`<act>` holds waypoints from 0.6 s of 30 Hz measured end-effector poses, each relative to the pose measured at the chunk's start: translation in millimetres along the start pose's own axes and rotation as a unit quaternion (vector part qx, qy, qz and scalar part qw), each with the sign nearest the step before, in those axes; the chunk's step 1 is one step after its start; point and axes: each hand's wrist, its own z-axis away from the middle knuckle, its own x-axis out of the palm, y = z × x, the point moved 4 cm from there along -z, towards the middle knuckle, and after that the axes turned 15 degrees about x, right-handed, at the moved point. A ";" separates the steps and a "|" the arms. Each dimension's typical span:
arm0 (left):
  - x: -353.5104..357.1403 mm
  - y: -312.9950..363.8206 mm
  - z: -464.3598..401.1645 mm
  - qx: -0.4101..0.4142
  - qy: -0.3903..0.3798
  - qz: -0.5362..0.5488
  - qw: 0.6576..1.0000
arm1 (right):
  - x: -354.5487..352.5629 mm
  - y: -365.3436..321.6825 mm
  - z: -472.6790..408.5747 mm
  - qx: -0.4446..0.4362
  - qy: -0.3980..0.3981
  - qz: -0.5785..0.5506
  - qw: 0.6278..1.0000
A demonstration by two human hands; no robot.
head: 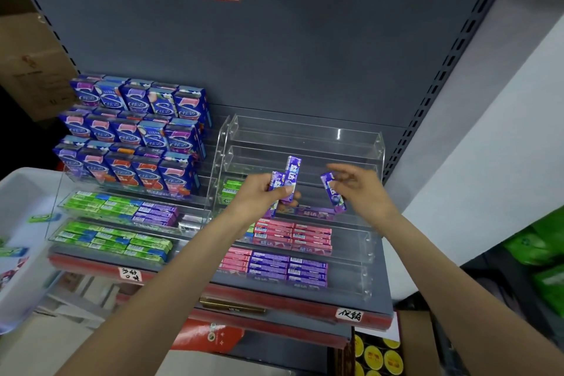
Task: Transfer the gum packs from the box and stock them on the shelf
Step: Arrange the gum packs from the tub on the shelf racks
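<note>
Both your forearms reach up and forward from the bottom of the view, over the front edge of the shelf (305, 308), and your hands meet in front of the clear stepped rack (360, 143) on its right half.

Your left hand (259, 195) is turned thumb-up, its fingers curled round two purple gum packs (289, 180) that stand nearly upright, the taller one rising well above the thumb and the shorter one just to its left. Your thumb presses across their fronts.

Your right hand (363, 189) sits just to the right, palm facing left, fingers spread and blurred. A third purple pack (333, 192) hangs tilted at the inner side of that hand, near the thumb; the blur hides whether you pinch it or it is loose.

Below your hands, the lower steps of the rack hold flat rows of pink packs (293, 233) and purple packs (287, 268). At the left edge, the white box (18, 192) has a few green packs (42, 218) lying in it.
</note>
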 end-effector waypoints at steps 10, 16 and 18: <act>-14.6 -9.6 4.4 -0.019 0.023 -0.050 0.998 | 38.8 1.9 -17.8 -0.113 0.033 0.378 0.918; -19.9 -11.3 6.6 -0.018 0.013 -0.057 0.998 | 46.2 14.6 -21.4 -0.064 -0.047 0.338 0.938; -20.9 -10.8 7.1 -0.017 0.014 -0.062 0.998 | 40.9 18.4 -22.5 -0.054 -0.040 0.332 0.941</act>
